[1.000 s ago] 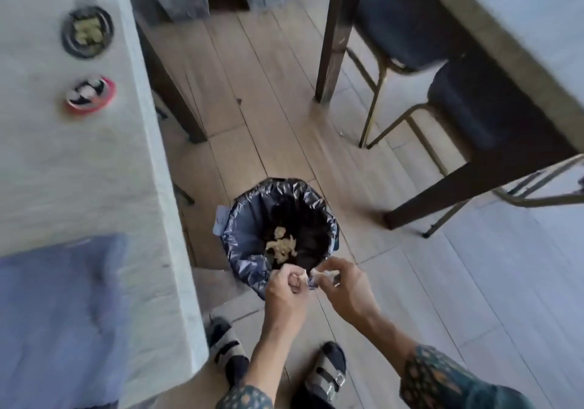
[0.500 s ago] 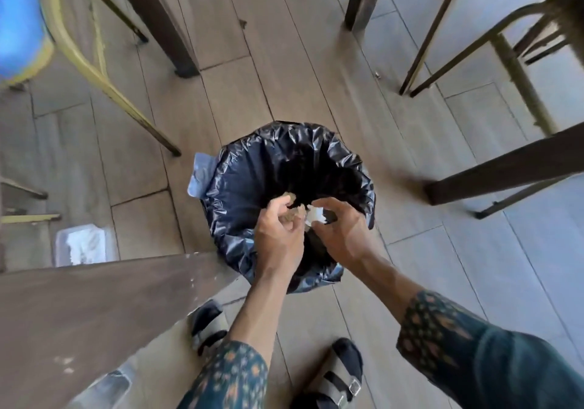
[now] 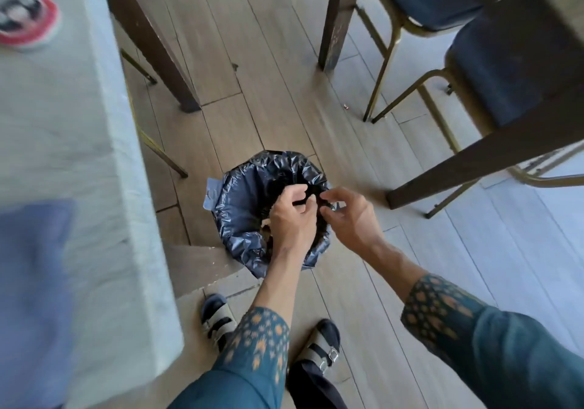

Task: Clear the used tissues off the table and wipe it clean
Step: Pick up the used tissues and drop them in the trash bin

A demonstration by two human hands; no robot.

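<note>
Directly over the bin (image 3: pixel 271 209), a person's two hands meet above its dark mouth. The left hand (image 3: pixel 292 219) has its fingers curled, and whether they hold anything cannot be told through the blur; a pale scrap beside its wrist may be a tissue (image 3: pixel 264 223) lying inside the liner. The right hand (image 3: pixel 350 216) hangs just beside it, fingers loosely bent, with no tissue plainly in them.

The bin stands on the floor, just off the table's (image 3: pixel 104 162) near right corner. A blue cloth (image 3: pixel 34 298) lies at the table's near edge, and a red-rimmed dish (image 3: pixel 27 20) sits toward its far left. No loose tissue shows on the tabletop that is in view.

By the look of things, the clearing step is ending and the wipe comes next. That move turns on one relation: the cloth lies to the left of both hands and higher up, on the tabletop, well apart from the bin. The left hand is the nearer one and would reach it first, across the table's right edge.
</note>
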